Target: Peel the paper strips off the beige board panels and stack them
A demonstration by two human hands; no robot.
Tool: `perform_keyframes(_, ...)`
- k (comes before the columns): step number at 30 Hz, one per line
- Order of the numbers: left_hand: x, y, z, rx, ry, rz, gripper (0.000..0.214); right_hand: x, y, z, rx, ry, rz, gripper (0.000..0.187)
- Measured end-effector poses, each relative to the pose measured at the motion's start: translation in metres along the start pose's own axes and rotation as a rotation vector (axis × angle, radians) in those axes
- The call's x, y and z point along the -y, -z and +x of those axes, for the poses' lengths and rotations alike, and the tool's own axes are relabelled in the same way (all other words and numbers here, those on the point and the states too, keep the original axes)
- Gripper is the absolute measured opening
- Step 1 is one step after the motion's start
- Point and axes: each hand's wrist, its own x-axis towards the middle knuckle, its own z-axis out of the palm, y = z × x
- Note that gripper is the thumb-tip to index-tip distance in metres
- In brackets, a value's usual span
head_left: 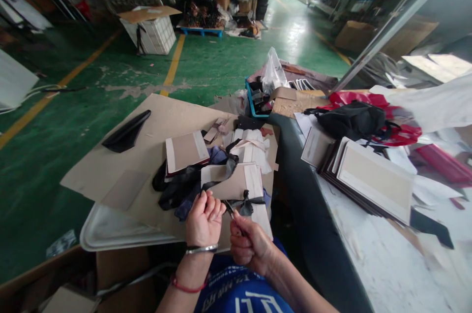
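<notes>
My left hand point(204, 217) is closed, fingers curled, pinching the end of a black ribbon point(230, 168) that runs up over a beige panel point(236, 182). Close beside it, my right hand point(249, 241) grips small dark scissors point(229, 208), with the blades pointing toward my left fingertips. A black bow point(246, 201) lies on the panel just beyond my right hand. To the left is a stack of beige panels with white edges point(187, 151), with black fabric strips point(182, 186) bunched below it.
A large beige board point(147, 121) supports these things, with a black fabric piece point(127, 133) on it. To the right, a table point(365, 254) carries stacked panels point(374, 175) and a black bag point(354, 118). A blue crate point(251, 99) and a slanting metal pole point(398, 22) stand beyond.
</notes>
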Motion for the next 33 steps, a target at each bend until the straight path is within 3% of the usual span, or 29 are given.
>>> perform_keyframes(6,-0.004,0.002,0.004,0.017,0.038,0.032,0.018,-0.012,0.004,0.0,0.067,0.044,0.032,0.047)
perform_keyframes(13,-0.006,0.009,0.002,0.023,0.085,0.03,0.014,-0.02,0.003,0.0,0.002,0.081,0.077,0.046)
perform_keyframes(20,-0.005,0.012,0.001,0.013,0.098,0.02,0.014,-0.023,0.001,0.0,0.056,0.057,0.106,0.046)
perform_keyframes(28,-0.015,0.022,0.004,-0.024,0.063,0.017,0.014,-0.022,-0.003,-0.003,-0.037,0.104,0.064,0.046)
perform_keyframes(33,-0.031,0.027,-0.001,-0.063,0.053,0.118,0.017,-0.025,-0.008,-0.008,-0.169,0.12,-0.136,0.048)
